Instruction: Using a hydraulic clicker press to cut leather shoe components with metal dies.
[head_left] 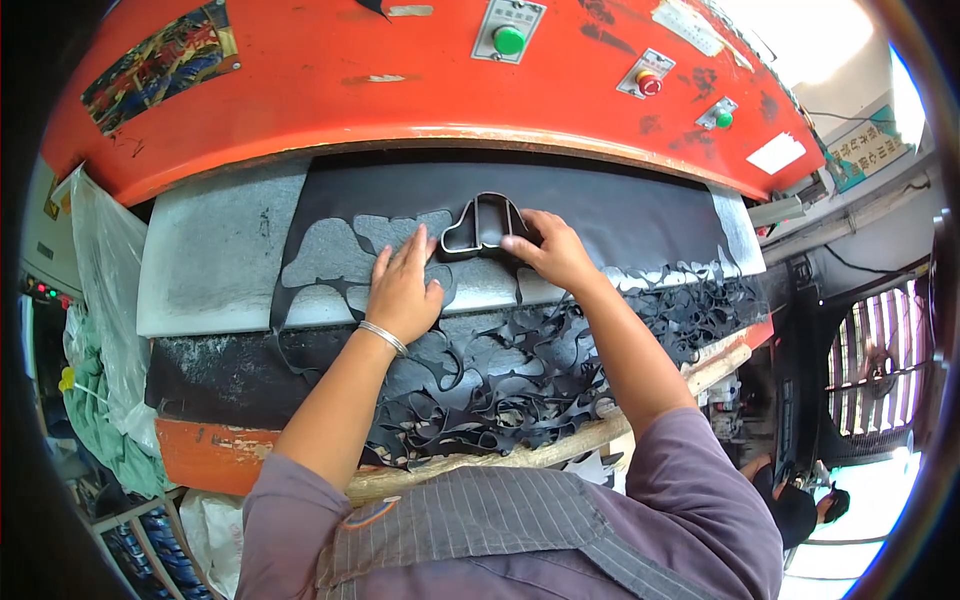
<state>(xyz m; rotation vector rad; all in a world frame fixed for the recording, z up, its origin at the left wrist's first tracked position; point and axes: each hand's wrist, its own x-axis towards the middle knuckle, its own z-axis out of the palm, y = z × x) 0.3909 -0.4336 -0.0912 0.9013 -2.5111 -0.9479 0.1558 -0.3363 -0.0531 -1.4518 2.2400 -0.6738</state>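
Note:
A metal cutting die with a curved outline and inner dividing walls stands on a black sheet. My right hand grips the die's right side between thumb and fingers. To the left of the die, my left hand lies with fingers stretched out and apart, over the cut part of the sheet. Several shaped holes show the pale cutting board beneath the sheet. The underside of the die is hidden.
A red press beam spans the far side, with green buttons and a red button. Tangled black offcuts heap along the near edge. Plastic sheeting hangs at left. Another person is at far right.

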